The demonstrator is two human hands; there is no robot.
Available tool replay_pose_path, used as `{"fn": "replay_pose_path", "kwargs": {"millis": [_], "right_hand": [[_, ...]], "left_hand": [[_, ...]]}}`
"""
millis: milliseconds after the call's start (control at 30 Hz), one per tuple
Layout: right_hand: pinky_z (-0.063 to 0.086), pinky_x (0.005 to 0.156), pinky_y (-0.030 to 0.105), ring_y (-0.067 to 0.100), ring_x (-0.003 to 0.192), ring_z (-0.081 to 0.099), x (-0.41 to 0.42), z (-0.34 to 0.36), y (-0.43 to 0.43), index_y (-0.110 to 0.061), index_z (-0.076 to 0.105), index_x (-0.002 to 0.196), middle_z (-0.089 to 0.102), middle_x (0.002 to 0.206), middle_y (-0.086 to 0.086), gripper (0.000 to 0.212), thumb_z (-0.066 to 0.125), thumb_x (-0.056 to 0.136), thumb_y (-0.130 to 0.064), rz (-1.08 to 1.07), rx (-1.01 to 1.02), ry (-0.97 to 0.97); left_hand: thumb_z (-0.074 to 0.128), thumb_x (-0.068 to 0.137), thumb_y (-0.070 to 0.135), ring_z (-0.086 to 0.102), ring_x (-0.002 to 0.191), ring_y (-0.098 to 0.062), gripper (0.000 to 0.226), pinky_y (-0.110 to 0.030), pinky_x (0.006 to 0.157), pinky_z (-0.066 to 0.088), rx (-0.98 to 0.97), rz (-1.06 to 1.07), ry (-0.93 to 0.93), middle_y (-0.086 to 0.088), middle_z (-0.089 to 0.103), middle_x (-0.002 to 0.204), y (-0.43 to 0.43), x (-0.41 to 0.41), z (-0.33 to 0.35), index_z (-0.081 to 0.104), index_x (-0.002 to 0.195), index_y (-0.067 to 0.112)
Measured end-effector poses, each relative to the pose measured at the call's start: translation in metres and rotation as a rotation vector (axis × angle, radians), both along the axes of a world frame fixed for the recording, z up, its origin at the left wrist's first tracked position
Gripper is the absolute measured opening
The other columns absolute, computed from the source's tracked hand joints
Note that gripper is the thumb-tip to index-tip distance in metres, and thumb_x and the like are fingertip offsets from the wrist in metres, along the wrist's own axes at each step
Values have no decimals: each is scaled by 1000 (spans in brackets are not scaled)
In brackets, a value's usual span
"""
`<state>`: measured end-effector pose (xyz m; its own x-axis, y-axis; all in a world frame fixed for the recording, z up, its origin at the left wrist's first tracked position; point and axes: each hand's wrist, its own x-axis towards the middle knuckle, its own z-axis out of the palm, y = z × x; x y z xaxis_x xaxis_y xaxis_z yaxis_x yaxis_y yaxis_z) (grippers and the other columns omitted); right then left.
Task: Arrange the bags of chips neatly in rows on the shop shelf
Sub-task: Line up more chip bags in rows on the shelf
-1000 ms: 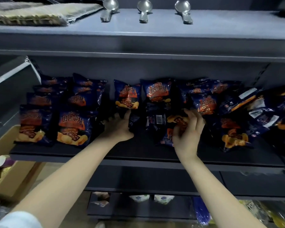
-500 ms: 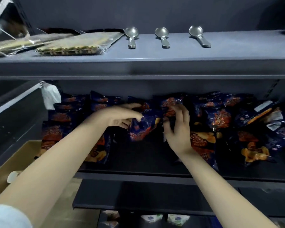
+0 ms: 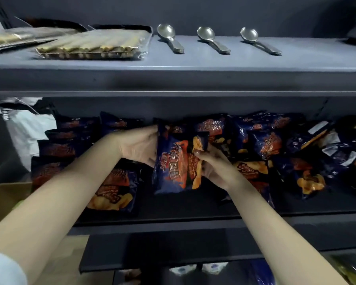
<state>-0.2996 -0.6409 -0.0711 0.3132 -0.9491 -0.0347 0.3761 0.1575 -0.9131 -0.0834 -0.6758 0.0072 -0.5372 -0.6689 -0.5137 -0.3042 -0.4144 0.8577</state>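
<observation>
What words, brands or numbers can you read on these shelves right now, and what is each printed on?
Nothing is sharp enough to quote.
Held dark blue foil chip bag, gripped by left hand and right hand: big orange characters, sideways, unreadable.
Front-left dark blue chip bag: small script line, too blurred.
White label on a tipped bag at right: unreadable.
Three silver metal spoons: no markings visible.

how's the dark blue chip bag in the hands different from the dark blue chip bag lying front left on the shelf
The held dark blue chip bag is gripped by the left hand and right hand; the front-left chip bag lies on the dark shelf with no hand on it. The held bag's lettering runs sideways; the front-left bag's runs roughly level. Both share the blue-and-orange print.
</observation>
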Motion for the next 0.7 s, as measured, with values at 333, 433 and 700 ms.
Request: {"fn": "replay_pose_path", "kwargs": {"millis": [333, 433, 700], "right_hand": [[58, 71, 40, 28, 103, 65, 24, -19, 11, -9, 46, 131, 63, 120, 17, 66, 72, 71, -15, -332, 340, -360], [56, 74, 37, 19, 90, 65, 15, -20, 12, -16, 49, 128, 61, 121, 9, 57, 70, 77, -28, -388, 278, -110], [43, 99, 24, 8, 118, 53, -6, 5, -1, -22, 22, 146, 55, 126, -9, 96, 79, 69, -34, -53, -222, 682]], "left_hand": [[75, 76, 19, 40, 125, -9, 62, -24, 72, 56, -732, 55, -185, 5, 41, 138, -15, -2, 3, 47, 128, 39], [70, 80, 12, 43, 123, -9, 46, -30, 75, 57, -760, -5, -233, 11, 48, 123, -22, 5, 6, 54, 109, 43], [67, 82, 3, 53, 117, -8, 45, -24, 87, 51, -734, -151, -205, 12, 55, 123, -26, 1, -3, 56, 111, 34]]}}
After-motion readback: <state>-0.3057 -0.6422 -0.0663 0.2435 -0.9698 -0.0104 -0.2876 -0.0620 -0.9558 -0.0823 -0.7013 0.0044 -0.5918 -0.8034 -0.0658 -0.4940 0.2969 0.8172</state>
